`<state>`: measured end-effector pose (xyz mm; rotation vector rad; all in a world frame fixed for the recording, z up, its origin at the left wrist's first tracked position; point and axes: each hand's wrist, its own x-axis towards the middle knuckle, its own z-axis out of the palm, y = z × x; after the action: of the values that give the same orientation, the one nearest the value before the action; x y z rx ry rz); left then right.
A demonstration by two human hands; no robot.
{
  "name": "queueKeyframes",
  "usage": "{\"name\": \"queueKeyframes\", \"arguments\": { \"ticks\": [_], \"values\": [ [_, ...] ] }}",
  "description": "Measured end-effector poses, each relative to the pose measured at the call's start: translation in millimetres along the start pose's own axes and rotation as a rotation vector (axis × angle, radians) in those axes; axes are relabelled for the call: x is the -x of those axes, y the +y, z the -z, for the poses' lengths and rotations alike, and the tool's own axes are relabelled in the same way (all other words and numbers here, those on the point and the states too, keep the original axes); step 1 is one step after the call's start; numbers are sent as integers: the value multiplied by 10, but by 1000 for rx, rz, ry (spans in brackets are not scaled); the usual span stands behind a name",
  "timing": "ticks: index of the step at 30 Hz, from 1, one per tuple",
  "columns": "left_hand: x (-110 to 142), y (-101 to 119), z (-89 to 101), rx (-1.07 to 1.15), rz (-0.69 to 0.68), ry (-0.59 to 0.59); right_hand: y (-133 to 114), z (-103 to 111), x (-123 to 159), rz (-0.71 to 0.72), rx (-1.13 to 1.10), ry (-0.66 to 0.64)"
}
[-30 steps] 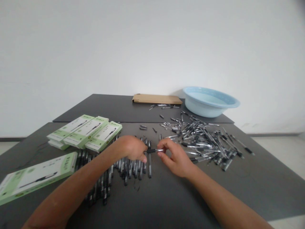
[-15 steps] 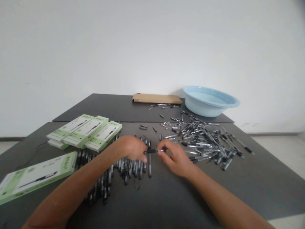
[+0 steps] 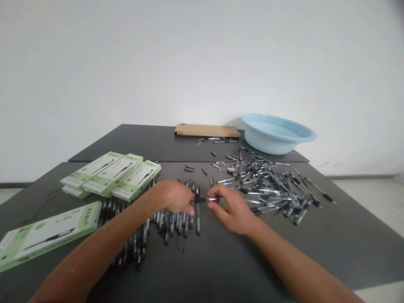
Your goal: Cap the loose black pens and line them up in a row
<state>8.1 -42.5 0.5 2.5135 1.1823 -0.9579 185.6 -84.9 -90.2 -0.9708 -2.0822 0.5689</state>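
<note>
Between my hands a pen [image 3: 200, 200] with a dark grip lies level, pinched at both ends. My left hand [image 3: 178, 197] is closed on its left end, fingertips bent over it. With thumb and forefinger my right hand [image 3: 227, 206] holds the clear right end. Below and left of the pen, rows of capped pens [image 3: 170, 223] lie side by side, partly hidden by my left forearm. One more pen [image 3: 198, 219] lies upright in the view just under the held one. To the right spreads a loose heap of pens and parts [image 3: 268, 181].
Green-and-white pen boxes [image 3: 116, 170] are stacked at left, and another box [image 3: 52, 231] lies nearer. A light blue basin [image 3: 277, 134] stands at the back right beside a flat brown carton [image 3: 206, 130]. Several thin pieces [image 3: 217, 139] lie before the carton.
Both hands stay in nearly the same place with the pen between them. My right fingertips seem slightly nearer the dark grip. The whole view has shifted a little.
</note>
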Motion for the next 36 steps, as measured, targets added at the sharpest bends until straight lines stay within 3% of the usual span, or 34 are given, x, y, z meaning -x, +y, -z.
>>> {"name": "queueKeyframes", "arguments": {
  "ticks": [36],
  "values": [
    [36, -7, 10, -20, 29, 2, 8, -10, 11, 16, 11, -6]
  ]
}}
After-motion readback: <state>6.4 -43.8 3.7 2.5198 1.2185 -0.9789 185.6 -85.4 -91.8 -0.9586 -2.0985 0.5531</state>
